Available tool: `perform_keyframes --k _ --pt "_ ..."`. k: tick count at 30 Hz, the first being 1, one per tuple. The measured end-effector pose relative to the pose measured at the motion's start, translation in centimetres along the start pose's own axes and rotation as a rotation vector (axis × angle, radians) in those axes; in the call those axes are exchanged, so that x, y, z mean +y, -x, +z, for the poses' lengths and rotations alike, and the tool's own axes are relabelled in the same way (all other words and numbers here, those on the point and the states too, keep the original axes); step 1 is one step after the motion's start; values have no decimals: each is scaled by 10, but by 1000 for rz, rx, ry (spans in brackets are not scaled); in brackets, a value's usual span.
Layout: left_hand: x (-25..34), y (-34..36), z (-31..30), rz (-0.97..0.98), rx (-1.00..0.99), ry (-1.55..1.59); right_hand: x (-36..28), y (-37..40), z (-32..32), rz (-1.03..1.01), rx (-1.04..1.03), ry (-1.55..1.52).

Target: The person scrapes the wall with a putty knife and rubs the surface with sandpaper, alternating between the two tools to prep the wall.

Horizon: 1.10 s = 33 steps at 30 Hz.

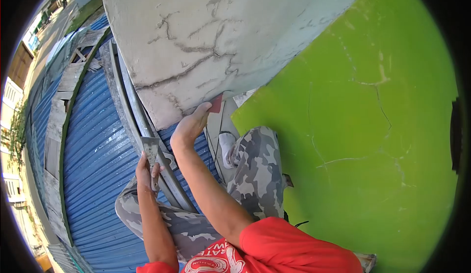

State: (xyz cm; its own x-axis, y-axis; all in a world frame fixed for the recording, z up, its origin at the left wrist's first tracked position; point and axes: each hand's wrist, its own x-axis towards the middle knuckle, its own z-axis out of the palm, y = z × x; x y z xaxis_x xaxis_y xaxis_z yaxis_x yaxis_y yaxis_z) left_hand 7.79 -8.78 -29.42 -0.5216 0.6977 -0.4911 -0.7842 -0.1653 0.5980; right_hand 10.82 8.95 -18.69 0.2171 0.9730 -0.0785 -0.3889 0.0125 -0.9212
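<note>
My left hand (143, 174) is closed around the handle of a putty knife (150, 148), whose smeared metal blade points upward, away from me. My right hand (191, 125) presses a folded piece of red sandpaper (216, 104) to the lower edge of a white wall (181, 32). Dark branching cracks run across this wall above the right hand. My fingers are partly hidden behind the back of the hand and the thumb.
A bright green wall (353, 101) with pale filled cracks stands close on my right. Blue corrugated roofing (98, 160) slopes away on the left, edged by a metal rail (130, 91). My camouflage-trousered legs (255, 170) are bent beneath me, on a narrow ledge.
</note>
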Motion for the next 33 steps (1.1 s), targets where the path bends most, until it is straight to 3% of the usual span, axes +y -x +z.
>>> perform_keyframes --k 2,5,8,9,12,13,15,17,20,21,22,25,28,31,33 --pt "2 5 -3 8 38 -23 -15 -90 -17 115 3 -202" --pt "-5 5 -22 14 -19 -1 -62 -105 -12 213 158 -136" --pt "5 1 2 52 -84 33 -22 -46 -14 153 73 -34" --pt "5 -1 7 51 -86 32 5 -35 -14 -79 97 29" --pt "-2 -2 8 38 -42 31 -23 -107 -22 391 176 -160" --pt "-4 -1 6 38 -22 35 -39 -139 -29 379 208 -150" --pt "-3 8 0 9 -72 -39 -11 -155 -46 360 161 -57" --pt "-6 0 -2 19 -136 -54 -30 -106 -27 51 115 13" --pt "-6 -3 10 22 -51 -2 -38 -105 -15 169 148 -116" --pt "-5 1 14 38 -62 -23 -56 -129 -17 315 208 -79" --pt "-4 4 15 40 -88 -36 -61 -147 -25 320 210 -102" --pt "-6 -1 7 15 -148 -63 -52 -170 -28 228 183 -145" --pt "-4 4 27 28 -71 -38 -25 -90 -21 68 22 -211" --pt "-9 -10 16 10 -91 4 -57 -113 -20 369 194 40" --pt "-10 -10 12 21 -93 -38 -57 -132 -33 493 192 -143"
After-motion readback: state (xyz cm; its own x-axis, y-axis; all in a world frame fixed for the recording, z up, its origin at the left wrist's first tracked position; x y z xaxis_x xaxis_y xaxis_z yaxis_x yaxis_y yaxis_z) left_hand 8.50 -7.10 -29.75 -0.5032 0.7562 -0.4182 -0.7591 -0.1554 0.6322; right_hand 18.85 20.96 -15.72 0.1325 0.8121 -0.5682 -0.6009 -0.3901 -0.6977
